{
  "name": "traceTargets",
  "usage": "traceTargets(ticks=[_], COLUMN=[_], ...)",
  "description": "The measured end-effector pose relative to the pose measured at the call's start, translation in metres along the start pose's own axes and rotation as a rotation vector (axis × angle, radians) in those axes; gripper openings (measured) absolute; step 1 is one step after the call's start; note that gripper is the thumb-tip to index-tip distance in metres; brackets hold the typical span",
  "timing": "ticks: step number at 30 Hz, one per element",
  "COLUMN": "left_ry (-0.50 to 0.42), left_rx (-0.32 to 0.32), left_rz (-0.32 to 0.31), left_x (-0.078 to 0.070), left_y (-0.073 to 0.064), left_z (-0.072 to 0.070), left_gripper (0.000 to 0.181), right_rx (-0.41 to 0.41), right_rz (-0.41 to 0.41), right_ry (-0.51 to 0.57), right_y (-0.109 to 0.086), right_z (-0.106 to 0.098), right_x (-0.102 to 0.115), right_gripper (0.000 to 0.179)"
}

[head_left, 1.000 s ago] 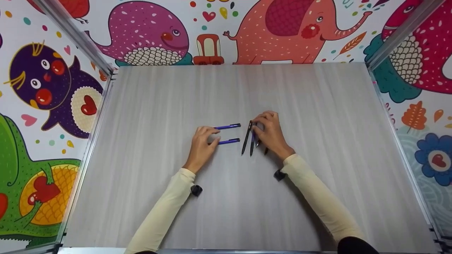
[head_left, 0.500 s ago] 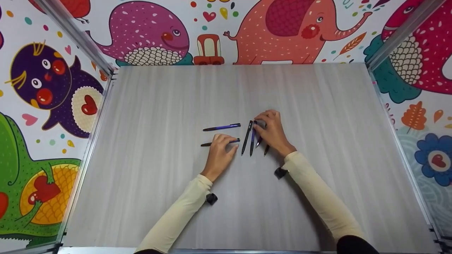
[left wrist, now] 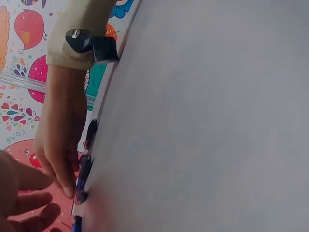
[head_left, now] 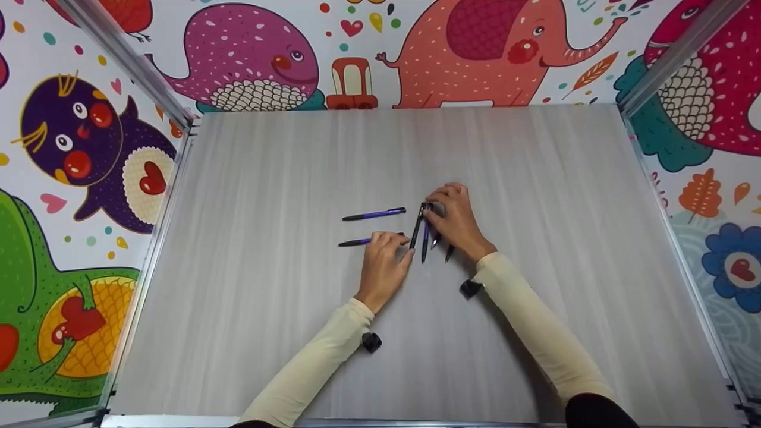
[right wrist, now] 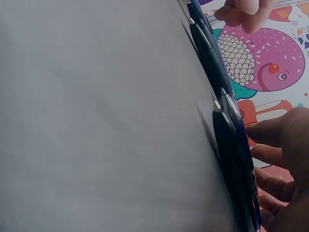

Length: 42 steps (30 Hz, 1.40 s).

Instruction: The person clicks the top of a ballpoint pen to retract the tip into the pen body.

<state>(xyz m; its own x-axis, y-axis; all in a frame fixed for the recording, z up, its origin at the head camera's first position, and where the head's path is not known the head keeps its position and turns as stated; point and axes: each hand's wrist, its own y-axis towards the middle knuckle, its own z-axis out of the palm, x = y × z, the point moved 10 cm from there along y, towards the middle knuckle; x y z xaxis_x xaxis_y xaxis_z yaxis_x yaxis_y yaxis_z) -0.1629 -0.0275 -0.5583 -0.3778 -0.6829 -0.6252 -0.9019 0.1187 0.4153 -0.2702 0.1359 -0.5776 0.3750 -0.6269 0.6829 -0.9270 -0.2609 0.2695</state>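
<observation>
Several slim pens lie on the table, some black, some blue and black. My left hand (head_left: pixel 383 267) hovers over a blue pen (head_left: pixel 353 242), its fingertips near the lower end of a black pen (head_left: pixel 417 230); in the left wrist view its fingers are spread with nothing between them. Parallel to that blue pen, farther back, lies another blue pen (head_left: pixel 373 214). My right hand (head_left: pixel 456 220) pinches at the top end of an upright-lying blue pen (head_left: pixel 425 241), right beside the black one. Two more pens (head_left: pixel 449 254) show partly under its palm.
The pale wood-grain table (head_left: pixel 285 166) is edged with metal rails. Printed cartoon animal panels (head_left: pixel 475 53) stand at the back and sides. Each wrist wears a small black camera (head_left: pixel 371 342).
My left hand has moved right from the left ends of the two blue pens, uncovering them, to the black pen. My right hand stays nearly in place.
</observation>
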Motion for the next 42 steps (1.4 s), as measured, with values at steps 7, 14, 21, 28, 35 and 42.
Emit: traceTargets(ticks=[7,14,21,28,35,42], left_ry=[0.02,0.073,0.155,0.185,0.222,0.233], left_rx=[0.057,0.087,0.097,0.102,0.118,0.143], left_rz=[-0.065,-0.085,-0.064,-0.058,-0.075,-0.084], left_x=[-0.001,0.002,-0.001,-0.005,-0.005,-0.004], left_y=[-0.004,-0.006,-0.006,-0.005,-0.004,-0.002], left_z=[0.01,0.018,0.022,0.021,0.023,0.024], left_gripper=[0.019,0.022,0.024,0.025,0.027,0.025], right_rx=[0.032,0.043,0.043,0.037,0.04,0.032], right_rz=[0.013,0.012,0.004,-0.015,-0.033,-0.033], right_ry=[-0.031,-0.049,-0.037,-0.028,-0.029,-0.022], right_y=[0.001,0.0,0.001,0.001,-0.001,-0.004], right_z=[0.004,0.006,0.007,0.007,0.007,0.005], right_x=[0.0,0.0,0.001,0.003,0.006,0.011], right_gripper=[0.027,0.027,0.028,0.027,0.026,0.026])
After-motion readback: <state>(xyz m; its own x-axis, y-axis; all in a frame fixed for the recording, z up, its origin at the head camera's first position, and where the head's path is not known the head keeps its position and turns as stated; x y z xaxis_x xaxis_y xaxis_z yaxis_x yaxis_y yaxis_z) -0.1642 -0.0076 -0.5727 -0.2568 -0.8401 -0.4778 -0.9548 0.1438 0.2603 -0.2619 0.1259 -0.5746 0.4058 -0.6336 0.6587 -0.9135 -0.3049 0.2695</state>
